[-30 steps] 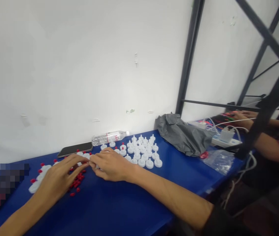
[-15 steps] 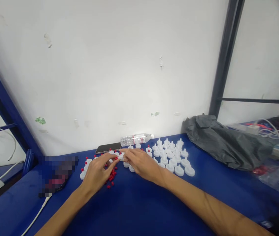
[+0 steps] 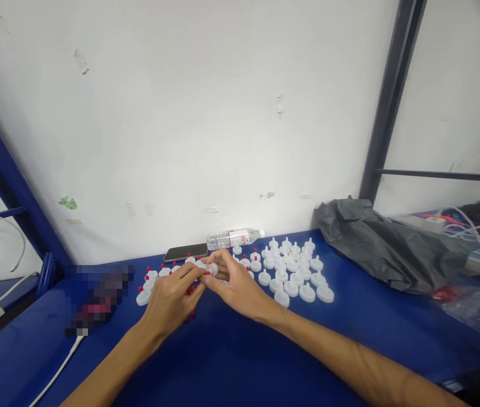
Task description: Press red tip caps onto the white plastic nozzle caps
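Observation:
Both hands meet over the middle of the blue table. Between them is a white nozzle cap [image 3: 213, 268], a round lid with a spout, with a small red tip cap [image 3: 207, 273] showing at the fingertips. My right hand [image 3: 239, 287] is closed around the white lid from the right. From the left, the pinched fingers of my left hand [image 3: 173, 295] press against the same piece near the red tip; their exact grip is partly hidden. Loose red tip caps [image 3: 193, 314] lie under the left hand, mostly covered. Left of the hands stand several white nozzle caps with red tips [image 3: 143, 296].
Many white nozzle caps without red tips [image 3: 291, 288] stand to the right. Behind lie a clear water bottle [image 3: 234, 239] and a phone [image 3: 186, 252]. A dark plastic bag [image 3: 375, 243] is at the right, a blurred-out object with a white cable [image 3: 68, 356] at the left.
The fingers have shifted around the white nozzle cap, and my right hand has turned with its thumb now toward me. The held piece stays at about the same place.

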A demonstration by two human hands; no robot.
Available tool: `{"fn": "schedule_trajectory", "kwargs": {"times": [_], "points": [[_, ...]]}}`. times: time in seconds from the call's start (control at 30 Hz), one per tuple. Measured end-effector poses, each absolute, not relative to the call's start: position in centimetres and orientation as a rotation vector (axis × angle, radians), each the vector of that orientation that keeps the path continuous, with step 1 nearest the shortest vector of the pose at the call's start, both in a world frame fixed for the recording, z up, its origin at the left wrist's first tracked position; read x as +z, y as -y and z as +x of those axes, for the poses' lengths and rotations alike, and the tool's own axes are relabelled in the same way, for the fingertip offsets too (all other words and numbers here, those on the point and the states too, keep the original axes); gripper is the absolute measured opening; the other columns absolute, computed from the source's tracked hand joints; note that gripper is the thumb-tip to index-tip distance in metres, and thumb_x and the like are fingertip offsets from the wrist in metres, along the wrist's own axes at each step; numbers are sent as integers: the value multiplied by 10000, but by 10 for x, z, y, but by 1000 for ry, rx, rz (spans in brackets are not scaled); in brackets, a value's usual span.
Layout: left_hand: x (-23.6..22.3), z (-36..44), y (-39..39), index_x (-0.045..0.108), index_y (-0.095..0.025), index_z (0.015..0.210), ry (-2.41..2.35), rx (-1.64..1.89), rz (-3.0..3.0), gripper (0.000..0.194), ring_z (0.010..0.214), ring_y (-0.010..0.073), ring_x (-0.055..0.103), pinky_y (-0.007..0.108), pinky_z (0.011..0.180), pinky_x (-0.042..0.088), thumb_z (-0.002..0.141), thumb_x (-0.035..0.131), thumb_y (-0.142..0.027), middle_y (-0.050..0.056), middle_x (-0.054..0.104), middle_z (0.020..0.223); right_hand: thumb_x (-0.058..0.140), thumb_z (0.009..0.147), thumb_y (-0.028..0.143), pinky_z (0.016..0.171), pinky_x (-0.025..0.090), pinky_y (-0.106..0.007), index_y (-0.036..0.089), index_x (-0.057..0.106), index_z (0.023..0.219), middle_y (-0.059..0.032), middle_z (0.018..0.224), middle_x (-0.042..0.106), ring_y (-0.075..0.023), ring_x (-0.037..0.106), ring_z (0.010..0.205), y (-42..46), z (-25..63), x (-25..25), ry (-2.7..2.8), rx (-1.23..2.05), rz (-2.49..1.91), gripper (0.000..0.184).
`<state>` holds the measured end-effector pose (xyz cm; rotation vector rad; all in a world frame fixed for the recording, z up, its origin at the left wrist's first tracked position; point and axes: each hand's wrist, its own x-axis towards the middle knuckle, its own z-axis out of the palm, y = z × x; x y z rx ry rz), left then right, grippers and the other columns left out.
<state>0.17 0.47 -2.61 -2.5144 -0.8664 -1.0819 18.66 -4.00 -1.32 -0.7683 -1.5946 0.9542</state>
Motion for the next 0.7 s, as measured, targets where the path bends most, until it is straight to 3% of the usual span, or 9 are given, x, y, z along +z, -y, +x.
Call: {"fn": "schedule_trajectory", "kwargs": {"times": [0.23,0.47,0.7], "points": [[-27,3,-7,658,-252,943,904,-997,-2590,147,680,170,691,267,556,468,951,512,-235,28,725,908,861,540,240,868,522,-328,239,586,914,-30,1150,695,-198,684,980,27,188,-19,1187,1320,-728,464],[-24,6,-6,678,-253,982,1047,-958,-2619,227,774,182,696,277,602,494,993,460,-317,31,706,956,862,513,207,886,518,-334,232,616,894,-57,1146,725,-236,654,1122,15,207,-15,1025,1273,-735,454],[-28,2,-11,684,-246,954,1139,-769,-2654,245,912,223,654,316,661,507,980,449,-307,53,674,1035,837,605,273,925,503,-363,224,647,861,-77,1295,684,-240,660,1118,4,236,-3,1122,1020,-760,322]]}}
